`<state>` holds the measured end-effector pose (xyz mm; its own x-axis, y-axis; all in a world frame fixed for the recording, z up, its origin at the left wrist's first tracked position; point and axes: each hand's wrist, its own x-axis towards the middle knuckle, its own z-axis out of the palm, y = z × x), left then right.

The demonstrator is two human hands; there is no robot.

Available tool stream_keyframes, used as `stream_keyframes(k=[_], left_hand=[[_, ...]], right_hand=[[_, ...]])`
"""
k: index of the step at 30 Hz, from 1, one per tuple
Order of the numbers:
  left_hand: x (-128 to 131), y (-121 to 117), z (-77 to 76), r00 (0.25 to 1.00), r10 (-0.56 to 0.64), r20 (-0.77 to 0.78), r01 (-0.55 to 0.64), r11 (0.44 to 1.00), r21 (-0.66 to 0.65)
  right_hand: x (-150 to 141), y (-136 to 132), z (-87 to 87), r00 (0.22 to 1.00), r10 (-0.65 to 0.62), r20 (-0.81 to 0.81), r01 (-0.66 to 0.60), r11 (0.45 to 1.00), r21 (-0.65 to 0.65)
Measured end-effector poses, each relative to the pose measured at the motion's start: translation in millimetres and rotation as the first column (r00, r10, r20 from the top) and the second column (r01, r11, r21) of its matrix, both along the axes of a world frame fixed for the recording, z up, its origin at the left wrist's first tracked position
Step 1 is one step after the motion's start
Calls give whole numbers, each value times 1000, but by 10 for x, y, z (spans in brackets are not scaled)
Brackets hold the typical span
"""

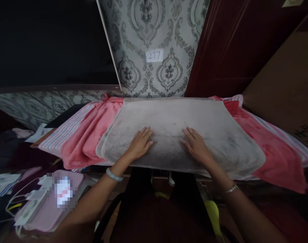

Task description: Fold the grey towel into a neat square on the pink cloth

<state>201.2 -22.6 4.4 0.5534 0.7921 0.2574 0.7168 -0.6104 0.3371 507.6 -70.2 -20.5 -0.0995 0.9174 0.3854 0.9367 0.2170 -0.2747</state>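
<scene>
A grey plush towel (207, 125) lies spread flat on top of a pink fleece cloth (85, 135) and a striped cloth (65, 130) on a table. My left hand (140, 143) rests palm down on the towel's near left part, fingers stretched out and flat. My right hand (195, 143) lies palm down on the near middle of the towel, fingers also flat and apart. Neither hand holds anything. A bangle (113, 174) sits on my left wrist and a thin bracelet (231, 189) on my right.
Patterned grey wallpaper (156, 30) with a paper label reading 277 (154, 55) stands behind the table. A dark red door (227, 47) is at the right. A pink pad (48, 206) with white cables and chargers lies at the lower left.
</scene>
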Motion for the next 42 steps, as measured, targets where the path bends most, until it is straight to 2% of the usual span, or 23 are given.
stream_keyframes(k=[2, 4, 7, 10, 13, 15, 18, 21, 23, 24, 27, 28, 29, 31, 33, 36, 39, 42], left_hand=[[99, 119, -73, 979, 34, -199, -35, 999, 2], [128, 158, -185, 949, 43, -312, -48, 999, -10], [81, 156, -291, 941, 33, -337, -37, 999, -6], [-57, 210, -265, 941, 39, -336, -48, 999, -16], [-334, 365, -185, 921, 167, -352, -193, 980, -39], [-597, 490, -147, 882, 281, -378, -325, 944, -55], [-1005, 641, -113, 788, 454, -415, -519, 853, -52], [-1209, 715, -70, 687, 583, -432, -646, 763, 2], [-1145, 747, -24, 680, 602, -419, -644, 764, 52], [-1054, 769, 2, 711, 575, -404, -608, 792, 56], [-625, 895, 57, 877, 330, -351, -367, 929, -43], [-463, 960, 60, 915, 237, -328, -277, 958, -79], [-308, 1034, 53, 938, 167, -303, -205, 974, -98], [-56, 1204, 12, 958, 99, -271, -129, 987, -97], [85, 1379, -54, 957, 101, -273, -126, 989, -74], [73, 1627, -138, 941, 142, -307, -159, 987, -30], [-133, 1868, -151, 914, 229, -334, -251, 968, -22], [-405, 2118, -113, 868, 350, -353, -386, 922, -35]], right_hand=[[-82, 164, -67, 988, -59, 143, 73, 993, -97], [-114, 222, -184, 966, -63, 249, 110, 978, -176], [-90, 220, -355, 950, -54, 309, 117, 975, -188], [-41, 224, -446, 949, -50, 310, 107, 980, -170], [-13, 247, -480, 954, -39, 297, 87, 985, -151], [-3, 260, -508, 961, -25, 274, 65, 989, -136], [21, 269, -583, 974, -6, 225, 32, 993, -110], [60, 290, -645, 979, -7, 205, 30, 994, -107], [65, 330, -619, 979, -14, 201, 41, 991, -130], [48, 362, -574, 981, -10, 193, 39, 989, -143], [-125, 509, -343, 988, 54, 147, -32, 988, -150], [-222, 572, -258, 986, 94, 137, -74, 987, -143], [-330, 636, -183, 981, 138, 135, -121, 984, -132], [-549, 755, -99, 960, 234, 155, -216, 969, -123], [-715, 839, -115, 933, 316, 173, -292, 944, -151], [-803, 887, -246, 920, 363, 144, -329, 919, -218], [-769, 887, -341, 920, 376, 112, -341, 908, -245], [-737, 884, -346, 921, 377, 94, -344, 904, -256]])
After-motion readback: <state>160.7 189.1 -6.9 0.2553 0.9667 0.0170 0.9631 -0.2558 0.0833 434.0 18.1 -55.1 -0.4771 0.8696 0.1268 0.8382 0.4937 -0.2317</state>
